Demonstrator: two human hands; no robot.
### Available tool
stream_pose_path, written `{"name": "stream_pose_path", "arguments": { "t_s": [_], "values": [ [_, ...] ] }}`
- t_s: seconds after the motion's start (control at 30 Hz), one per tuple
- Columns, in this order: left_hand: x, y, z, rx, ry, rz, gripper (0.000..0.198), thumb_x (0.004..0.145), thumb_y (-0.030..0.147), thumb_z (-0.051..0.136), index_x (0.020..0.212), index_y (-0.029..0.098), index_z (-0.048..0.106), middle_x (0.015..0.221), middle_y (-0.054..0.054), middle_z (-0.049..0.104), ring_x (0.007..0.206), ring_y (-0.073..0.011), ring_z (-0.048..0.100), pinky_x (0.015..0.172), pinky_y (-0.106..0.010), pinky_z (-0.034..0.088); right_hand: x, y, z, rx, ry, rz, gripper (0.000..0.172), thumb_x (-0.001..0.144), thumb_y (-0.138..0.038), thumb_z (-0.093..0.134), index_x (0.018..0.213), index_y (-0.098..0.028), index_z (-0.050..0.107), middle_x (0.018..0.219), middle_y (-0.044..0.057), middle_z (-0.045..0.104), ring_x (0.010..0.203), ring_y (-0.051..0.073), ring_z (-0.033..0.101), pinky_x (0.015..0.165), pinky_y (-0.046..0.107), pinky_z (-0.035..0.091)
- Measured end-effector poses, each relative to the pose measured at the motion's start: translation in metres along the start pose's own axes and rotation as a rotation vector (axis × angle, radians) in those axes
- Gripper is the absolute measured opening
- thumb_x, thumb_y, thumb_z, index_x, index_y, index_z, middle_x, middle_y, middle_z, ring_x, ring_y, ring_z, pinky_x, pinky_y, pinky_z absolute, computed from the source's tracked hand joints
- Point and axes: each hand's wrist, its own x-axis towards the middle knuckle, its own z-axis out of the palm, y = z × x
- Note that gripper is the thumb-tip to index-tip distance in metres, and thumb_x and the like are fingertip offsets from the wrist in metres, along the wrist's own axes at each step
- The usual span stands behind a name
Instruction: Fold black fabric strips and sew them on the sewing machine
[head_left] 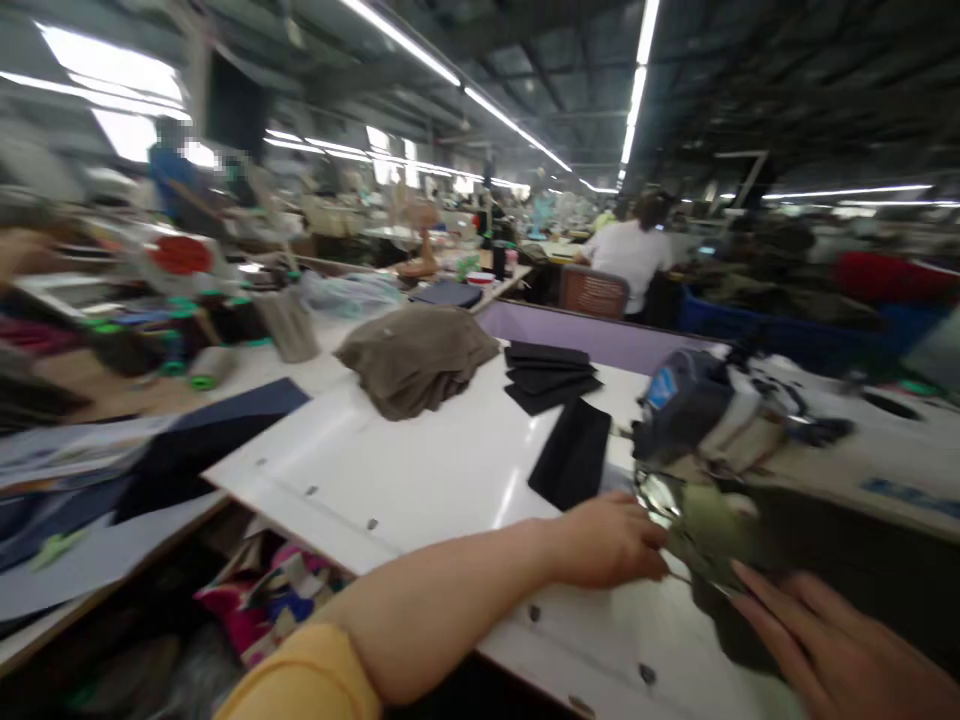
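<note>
At the right stands a sewing machine (697,400) with a dark grey head and a bright, blurred area beneath it. My left hand (611,540) reaches across the white tabletop to just in front of the machine. Its fingers are curled together near the edge of the cloth; what they pinch, if anything, is hidden. An olive-green cloth piece (709,535) lies beside the needle area, smeared by motion. Along its right side my right hand (840,640) rests with fingers stretched out, the fingertips touching the cloth.
Black cut pieces (574,450) lie behind my left hand, with a small black stack (551,375) farther back. A brown-grey fabric pile (420,355) sits at the table's far side. Thread cones (285,325) and navy cloth (217,440) are leftward. A person in white (626,255) sits beyond.
</note>
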Motion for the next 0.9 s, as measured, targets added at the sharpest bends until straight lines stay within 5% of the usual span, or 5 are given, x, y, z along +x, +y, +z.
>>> {"name": "stream_pose_path", "arguments": {
  "t_s": [0.1,0.3,0.9],
  "values": [
    [0.002,-0.003,0.009,-0.11,0.126,-0.02,0.022,0.085,0.025,0.048,0.072,0.017,0.063,0.072,-0.003,0.06,0.071,-0.0153,0.051,0.072,-0.03,0.038,-0.005,-0.022,-0.026,-0.204,-0.278,0.143,0.029,0.089,-0.035,0.039,0.099,-0.022,0.062,0.078,0.005,0.06,0.066,0.016,0.055,0.06,0.028,0.039],
    [0.003,-0.005,0.008,-0.146,0.156,-0.019,0.021,0.086,0.021,0.045,0.074,0.017,0.063,0.073,-0.002,0.057,0.074,-0.0148,0.048,0.081,-0.03,0.035,0.021,-0.044,-0.034,-0.205,-0.535,0.289,0.026,0.088,-0.037,0.042,0.087,-0.021,0.063,0.08,0.003,0.059,0.073,0.015,0.056,0.062,0.026,0.036],
    [0.003,-0.005,0.006,-0.112,0.109,-0.039,0.019,0.086,0.022,0.047,0.079,0.018,0.064,0.074,-0.001,0.057,0.074,-0.0147,0.048,0.081,-0.03,0.035,0.026,-0.05,-0.04,-0.212,-0.6,0.284,0.03,0.088,-0.038,0.042,0.078,-0.02,0.064,0.077,0.002,0.06,0.07,0.016,0.057,0.055,0.026,0.035]
  ]
}}
